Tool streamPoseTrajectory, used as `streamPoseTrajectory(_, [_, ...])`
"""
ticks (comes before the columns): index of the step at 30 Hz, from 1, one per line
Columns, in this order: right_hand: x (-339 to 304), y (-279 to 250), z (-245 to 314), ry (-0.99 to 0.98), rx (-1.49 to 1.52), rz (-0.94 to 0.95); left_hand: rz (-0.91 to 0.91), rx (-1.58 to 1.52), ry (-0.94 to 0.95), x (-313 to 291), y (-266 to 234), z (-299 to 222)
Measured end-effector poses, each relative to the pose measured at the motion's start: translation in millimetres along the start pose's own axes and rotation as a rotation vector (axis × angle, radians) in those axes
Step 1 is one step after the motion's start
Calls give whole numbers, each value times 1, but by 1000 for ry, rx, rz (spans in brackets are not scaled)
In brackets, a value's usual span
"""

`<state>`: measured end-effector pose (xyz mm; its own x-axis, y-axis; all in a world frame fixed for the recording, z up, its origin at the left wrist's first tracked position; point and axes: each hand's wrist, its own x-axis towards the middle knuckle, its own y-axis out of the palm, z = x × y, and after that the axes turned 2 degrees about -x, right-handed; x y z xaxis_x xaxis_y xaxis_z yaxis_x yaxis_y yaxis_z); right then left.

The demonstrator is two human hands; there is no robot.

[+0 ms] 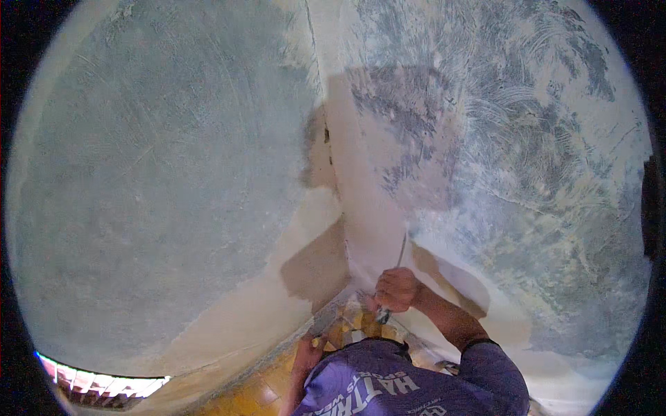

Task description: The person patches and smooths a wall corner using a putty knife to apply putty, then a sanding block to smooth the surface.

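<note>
My right hand (397, 289) is closed in a fist around a putty knife (402, 251). Its thin grey blade points up from the fist, seen nearly edge-on, with the tip close to or touching the right wall (513, 173); I cannot tell which. The handle's dark end sticks out below the fist. Low down, near my chest, my left hand (310, 348) has its fingers curled; what they hold, if anything, I cannot make out. Pale filler coats the strip along the inside corner (364, 222), while the wall beyond it shows grey and white swirled streaks.
The left wall (173, 180) is a broad grey surface with a paler band at its base. A gap (327, 135) marks the corner line. Yellowish floor (257, 388) lies below. A bright opening (100, 381) shows at the lower left. Shadows fall across both walls.
</note>
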<state>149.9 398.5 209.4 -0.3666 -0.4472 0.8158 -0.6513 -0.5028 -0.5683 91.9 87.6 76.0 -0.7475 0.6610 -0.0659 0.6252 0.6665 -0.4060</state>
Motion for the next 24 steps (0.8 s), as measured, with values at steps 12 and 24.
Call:
streamPoseTrajectory(12, [-10, 37, 9, 280, -121, 135, 87, 102, -205, -11, -1, 26])
streamPoseTrajectory(24, [-32, 130, 123, 1108, -53, 265, -41, 105, -362, -54, -42, 28])
